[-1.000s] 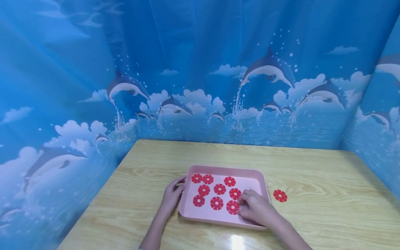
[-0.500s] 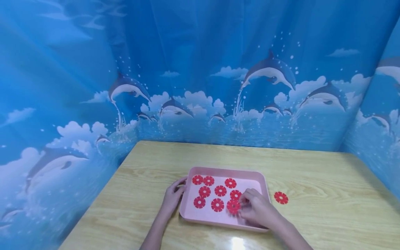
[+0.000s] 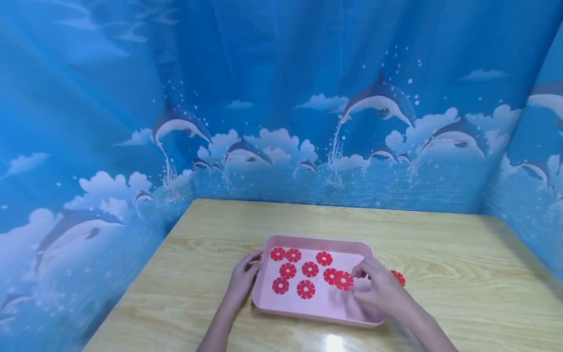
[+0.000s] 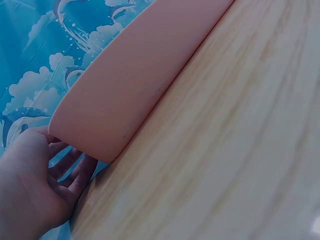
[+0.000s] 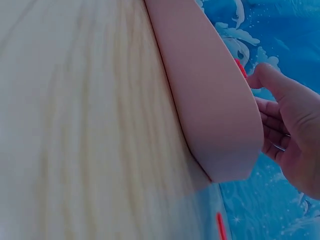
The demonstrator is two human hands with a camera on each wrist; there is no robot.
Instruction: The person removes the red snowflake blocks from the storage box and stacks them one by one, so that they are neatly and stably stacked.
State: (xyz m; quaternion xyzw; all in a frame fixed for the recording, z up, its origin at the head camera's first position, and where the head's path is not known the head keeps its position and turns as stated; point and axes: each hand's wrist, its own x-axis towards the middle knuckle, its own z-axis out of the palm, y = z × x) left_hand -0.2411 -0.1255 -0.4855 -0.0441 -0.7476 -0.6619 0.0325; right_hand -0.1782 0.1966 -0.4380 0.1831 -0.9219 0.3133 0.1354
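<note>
Disc [image 3: 344,280], red, round, notched: held over pink rectangular tray [image 3: 323,304], height above its neighbour hard to judge | right hand [image 3: 381,292]: thumb and fingertip pinching its right edge | left hand [image 3: 244,276]: fingers slightly spread, touching tray's left wall | eight similar red discs [image 3: 310,269] inside; another red disc [image 3: 399,278] on pale wood-grain table [image 3: 462,274], partly behind right hand
</note>
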